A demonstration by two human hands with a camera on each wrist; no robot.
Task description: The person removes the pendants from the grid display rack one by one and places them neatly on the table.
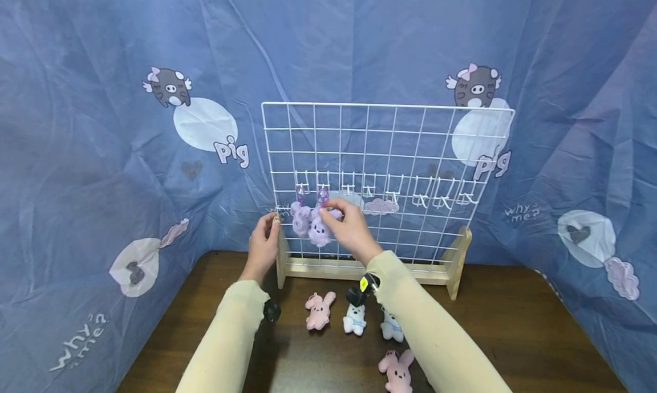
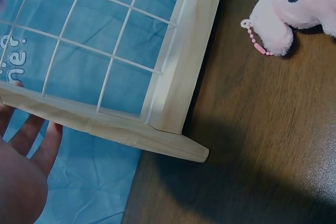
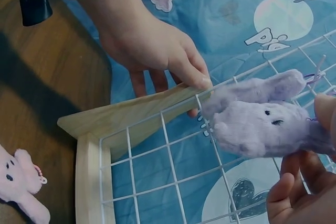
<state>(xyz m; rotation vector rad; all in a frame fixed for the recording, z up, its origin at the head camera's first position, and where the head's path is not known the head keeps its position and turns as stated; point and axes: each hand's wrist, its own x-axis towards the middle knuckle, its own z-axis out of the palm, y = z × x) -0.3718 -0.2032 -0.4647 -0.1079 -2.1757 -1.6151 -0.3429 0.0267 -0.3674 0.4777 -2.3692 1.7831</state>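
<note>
Fingers of the right hand [image 1: 352, 226] are pinching a purple plush [image 1: 320, 232] near mid-frame, the left hand [image 1: 263, 244] is gripping a wooden upright [image 1: 281, 263], and careless tugging might be slipping the strap [image 1: 323, 196] off its hook [image 1: 323, 186].

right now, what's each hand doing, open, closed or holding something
Left hand: closed, gripping the pale wooden side support.
Right hand: closed, pinching a fluffy purple plush toy, the right one of two in the head view.

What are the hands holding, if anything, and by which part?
The right hand pinches the rightmost purple plush at its upper end; the left hand grips the left wooden rack support near its top.
</note>
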